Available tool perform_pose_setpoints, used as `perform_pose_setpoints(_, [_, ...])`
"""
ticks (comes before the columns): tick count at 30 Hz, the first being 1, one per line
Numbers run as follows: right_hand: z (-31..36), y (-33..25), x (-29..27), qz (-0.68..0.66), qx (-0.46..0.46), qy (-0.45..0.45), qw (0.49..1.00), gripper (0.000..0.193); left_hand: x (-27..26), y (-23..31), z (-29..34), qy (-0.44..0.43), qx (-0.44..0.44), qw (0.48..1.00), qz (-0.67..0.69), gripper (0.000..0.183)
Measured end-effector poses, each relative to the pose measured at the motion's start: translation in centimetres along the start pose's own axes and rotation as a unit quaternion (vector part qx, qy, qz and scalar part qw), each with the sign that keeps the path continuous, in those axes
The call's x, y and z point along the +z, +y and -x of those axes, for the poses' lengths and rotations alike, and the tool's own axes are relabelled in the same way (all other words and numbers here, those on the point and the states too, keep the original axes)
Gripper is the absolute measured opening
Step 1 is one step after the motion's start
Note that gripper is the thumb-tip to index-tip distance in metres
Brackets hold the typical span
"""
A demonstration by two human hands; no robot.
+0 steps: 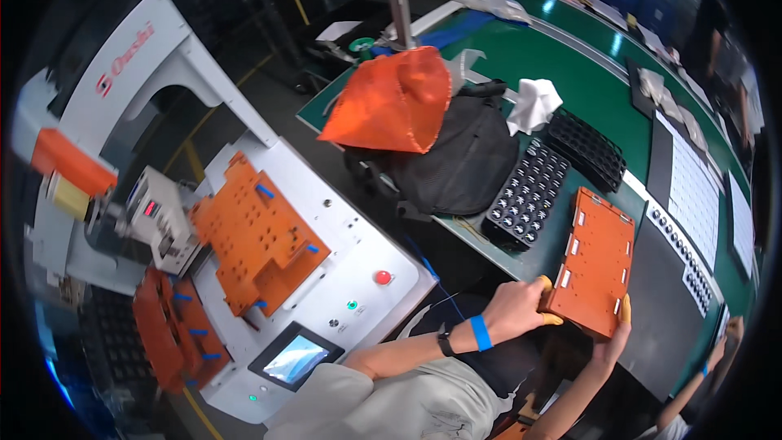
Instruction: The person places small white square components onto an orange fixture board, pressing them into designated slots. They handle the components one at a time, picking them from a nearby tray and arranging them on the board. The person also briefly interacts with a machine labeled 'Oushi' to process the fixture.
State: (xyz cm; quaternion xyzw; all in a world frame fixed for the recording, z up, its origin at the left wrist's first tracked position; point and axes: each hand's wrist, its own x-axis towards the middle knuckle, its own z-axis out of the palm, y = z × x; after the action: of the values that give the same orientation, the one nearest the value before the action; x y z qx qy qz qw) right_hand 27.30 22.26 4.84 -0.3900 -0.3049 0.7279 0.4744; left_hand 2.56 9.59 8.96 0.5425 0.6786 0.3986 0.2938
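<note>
An orange rectangular fixture plate [590, 265], dotted with small holes and pale inserts, is held tilted at the edge of the green workbench. My left hand [517, 310] grips its near left corner, fingers closed around the edge. At the near right corner, my right hand [612, 338] is closed on the same plate. Yellow coverings show on fingertips of both hands. A blue band [481, 332] and a black watch [445, 344] circle my left wrist. Just beyond the plate stands a black tray [528, 195] filled with rows of small round parts.
To the left is a white machine with a screen [297, 358], a red button [383, 277] and another orange fixture [257, 232]. A black backpack [456, 155] and an orange bag [395, 102] lie on the bench corner. Another person's hands [721, 342] are at far right.
</note>
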Motion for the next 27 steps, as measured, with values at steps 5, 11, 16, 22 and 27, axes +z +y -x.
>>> perform_pose_setpoints(5, [1.0, -1.3, -0.8, 0.084, -0.066, -0.043, 0.993, 0.055, 0.8, 1.8, 1.0, 0.025, -0.009, 1.000, 0.005, 0.055])
perform_pose_setpoints(11, [5.7, -2.6, 0.1, 0.069, -0.166, -0.075, 0.981, 0.065, -0.7, 4.5, 5.1, 0.103, 0.088, 0.989, 0.059, 0.053])
perform_pose_setpoints(16, [10.0, -3.5, 8.1, 0.030, -0.248, -0.151, 0.956, 0.079, -4.8, 6.4, 11.2, 0.220, 0.131, 0.965, 0.055, 0.060])
perform_pose_setpoints(22, [15.5, 0.4, 23.8, -0.028, -0.185, -0.190, 0.964, 0.085, -9.7, 3.3, 20.5, 0.431, 0.133, 0.892, -0.023, 0.047])
perform_pose_setpoints(27, [14.6, 5.3, 33.4, 0.029, 0.058, -0.552, 0.831, 0.080, -14.0, 2.1, 26.8, 0.613, 0.001, 0.784, -0.097, 0.051])
